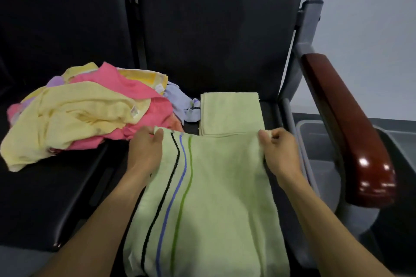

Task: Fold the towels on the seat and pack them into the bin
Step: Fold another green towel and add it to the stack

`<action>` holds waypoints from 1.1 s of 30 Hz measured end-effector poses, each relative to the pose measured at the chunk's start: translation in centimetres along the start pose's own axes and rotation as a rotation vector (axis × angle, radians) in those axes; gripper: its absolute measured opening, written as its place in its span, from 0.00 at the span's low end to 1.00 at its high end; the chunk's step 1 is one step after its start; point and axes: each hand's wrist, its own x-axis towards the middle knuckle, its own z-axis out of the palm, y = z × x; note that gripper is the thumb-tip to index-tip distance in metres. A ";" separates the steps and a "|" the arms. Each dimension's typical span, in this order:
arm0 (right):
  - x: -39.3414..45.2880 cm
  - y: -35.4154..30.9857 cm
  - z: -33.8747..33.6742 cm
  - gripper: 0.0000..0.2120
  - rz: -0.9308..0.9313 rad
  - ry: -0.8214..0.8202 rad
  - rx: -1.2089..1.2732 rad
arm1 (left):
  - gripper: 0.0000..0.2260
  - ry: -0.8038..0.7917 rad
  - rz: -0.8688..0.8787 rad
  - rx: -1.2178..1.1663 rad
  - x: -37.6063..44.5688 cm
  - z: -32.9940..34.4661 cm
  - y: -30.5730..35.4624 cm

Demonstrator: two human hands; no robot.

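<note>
A light green towel [211, 198] with black, blue and green stripes is stretched over the front of the black seat [272, 112]. My left hand [145, 150] pinches its far left corner and my right hand [280, 153] pinches its far right corner. Just beyond it lies a folded light green towel [231, 113], flat on the seat. A heap of unfolded towels [85, 110] in yellow, pink, purple and pale blue lies on the neighbouring seat to the left. The grey bin [319, 146] stands on the floor to the right, partly hidden by the armrest.
A glossy brown wooden armrest [351, 132] on a grey metal frame runs between the seat and the bin. Dark seat backs rise behind the towels. A pale wall stands at the right.
</note>
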 end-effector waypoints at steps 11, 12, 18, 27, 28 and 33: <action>-3.3 -0.8 4.0 0.06 0.165 -0.327 0.297 | 0.10 -0.254 0.099 -0.073 -3.7 3.8 0.7; -3.6 -0.8 4.3 0.05 0.157 -0.341 0.289 | 0.09 -0.277 0.085 -0.111 -3.9 4.0 0.7; -4.7 -1.3 4.8 0.06 0.111 -0.387 0.293 | 0.07 -0.364 0.125 -0.144 -5.5 4.7 1.3; -5.2 -1.4 4.8 0.04 0.104 -0.410 0.285 | 0.06 -0.350 0.141 -0.133 -5.3 4.4 0.9; -5.1 -1.3 4.9 0.04 0.096 -0.410 0.279 | 0.07 -0.346 0.153 -0.127 -5.2 4.3 0.8; -5.0 -1.0 5.1 0.12 0.026 -0.494 0.136 | 0.15 -0.399 0.117 -0.157 -5.4 4.2 1.2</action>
